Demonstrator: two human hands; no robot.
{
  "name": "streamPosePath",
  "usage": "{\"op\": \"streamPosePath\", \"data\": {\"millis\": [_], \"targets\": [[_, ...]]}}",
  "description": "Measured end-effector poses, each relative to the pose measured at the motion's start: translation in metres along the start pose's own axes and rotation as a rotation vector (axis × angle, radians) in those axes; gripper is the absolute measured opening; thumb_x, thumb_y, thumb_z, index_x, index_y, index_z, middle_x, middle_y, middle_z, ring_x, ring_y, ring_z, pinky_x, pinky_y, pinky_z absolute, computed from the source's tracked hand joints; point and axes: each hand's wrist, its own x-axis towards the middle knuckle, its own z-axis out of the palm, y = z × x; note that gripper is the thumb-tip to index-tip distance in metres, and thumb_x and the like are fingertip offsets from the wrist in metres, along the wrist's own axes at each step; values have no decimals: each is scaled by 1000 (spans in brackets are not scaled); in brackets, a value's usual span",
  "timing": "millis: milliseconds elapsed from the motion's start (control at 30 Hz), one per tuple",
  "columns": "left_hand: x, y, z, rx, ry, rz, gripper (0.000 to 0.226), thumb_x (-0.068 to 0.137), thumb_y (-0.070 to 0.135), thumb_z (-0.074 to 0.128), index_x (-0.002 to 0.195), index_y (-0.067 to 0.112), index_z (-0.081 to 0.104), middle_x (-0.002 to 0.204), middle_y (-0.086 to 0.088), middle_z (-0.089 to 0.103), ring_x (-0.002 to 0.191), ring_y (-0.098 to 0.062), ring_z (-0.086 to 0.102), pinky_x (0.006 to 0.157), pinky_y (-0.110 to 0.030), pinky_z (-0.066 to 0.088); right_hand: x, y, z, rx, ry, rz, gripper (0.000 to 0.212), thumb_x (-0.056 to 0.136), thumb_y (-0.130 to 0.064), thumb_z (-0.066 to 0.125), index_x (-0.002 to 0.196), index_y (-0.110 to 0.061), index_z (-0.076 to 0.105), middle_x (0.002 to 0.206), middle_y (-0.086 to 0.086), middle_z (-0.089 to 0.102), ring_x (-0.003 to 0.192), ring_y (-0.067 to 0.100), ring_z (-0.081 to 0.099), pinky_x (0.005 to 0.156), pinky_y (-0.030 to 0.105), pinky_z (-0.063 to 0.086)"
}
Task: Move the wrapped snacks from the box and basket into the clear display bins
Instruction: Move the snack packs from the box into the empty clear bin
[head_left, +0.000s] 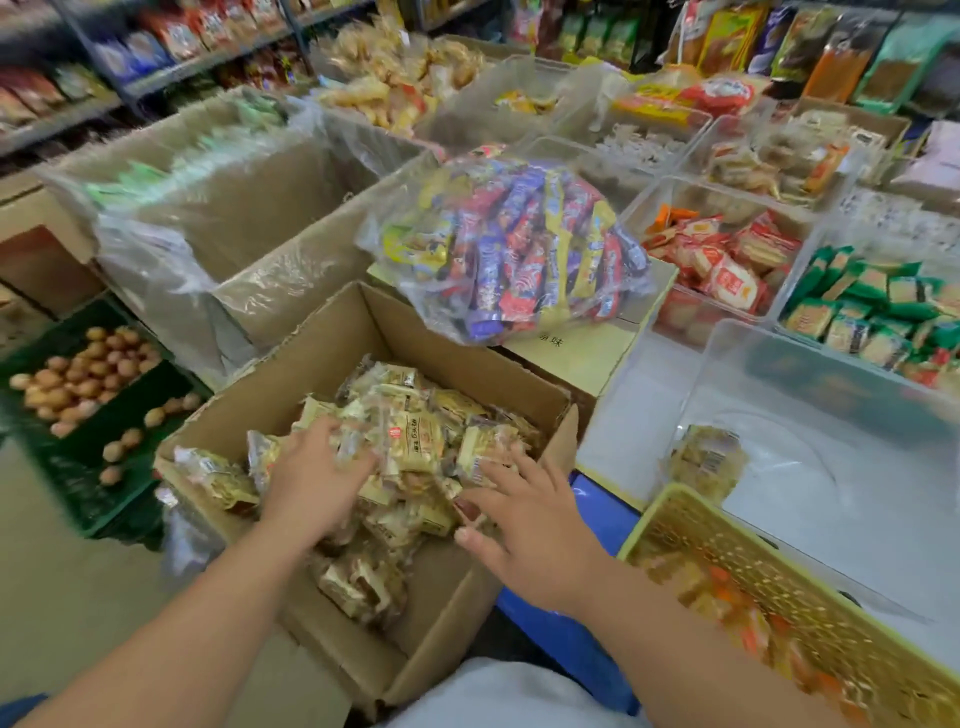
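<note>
Head view is showing both hands working inside the cardboard box (322, 358), which is standing just left of the clear bin (857, 519). The left hand (317, 478) is reaching into the wrapped snacks (415, 431); its fingers are blurring and its grip cannot be told. The right hand (524, 519) is resting spread-fingered on the pile. A single snack (706, 460) is lying in the clear bin, with the yellow basket (753, 571) standing just beside it.

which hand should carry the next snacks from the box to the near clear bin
Right, probably. The right hand is spread over the snacks at the right side of the box, nearest the clear bin; the left hand is farther and would have to reach across.
</note>
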Motion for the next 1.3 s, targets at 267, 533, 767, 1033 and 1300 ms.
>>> {"op": "streamPosePath", "data": {"millis": [267, 533, 767, 1033, 1300], "targets": [[40, 11, 31, -75, -180, -27, 109, 70, 86, 65, 155, 26, 33, 153, -7, 51, 134, -38, 53, 100, -47, 47, 9, -23, 18, -95, -70, 151, 49, 99, -63, 33, 140, -43, 52, 163, -11, 22, 153, 19, -18, 122, 62, -6], [62, 27, 41, -73, -285, 41, 103, 76, 57, 82, 157, 28, 26, 156, -6, 43, 120, -35, 62, 95, -49, 57, 13, -27, 19, -63, -93, 237, 48, 97, -61, 39, 139, -44, 53, 162, -14, 22, 154, 18, -12, 125, 55, 5], [56, 9, 17, -337, -325, 116, 83, 79, 33, 83, 150, 38, 41, 131, 4, 57, 75, -5, 60, 55, -26, 47, 13, -30, 20, -22, -90, 286, 54, 92, -65, 36, 140, -47, 49, 162, -18, 20, 154, 15, -12, 124, 57, 11], [23, -1, -33, -1010, -482, 9, 61, 84, 23, 82, 133, 44, 51, 111, 5, 74, 91, -20, 76, 71, -47, 63, 14, -45, 5, 151, -29, 352, 50, 99, -65, 39, 145, -47, 43, 155, -26, 33, 155, 9, -1, 124, 55, 9], [-51, 46, -28, -1144, -652, 104, 40, 81, 24, 79, 96, 60, 68, 112, 3, 78, 99, -21, 77, 67, -32, 61, -15, -50, -47, 1292, 298, 438, 57, 83, -81, 46, 129, -51, 60, 136, -13, 63, 128, 13, 58, 109, 42, 43]]}}
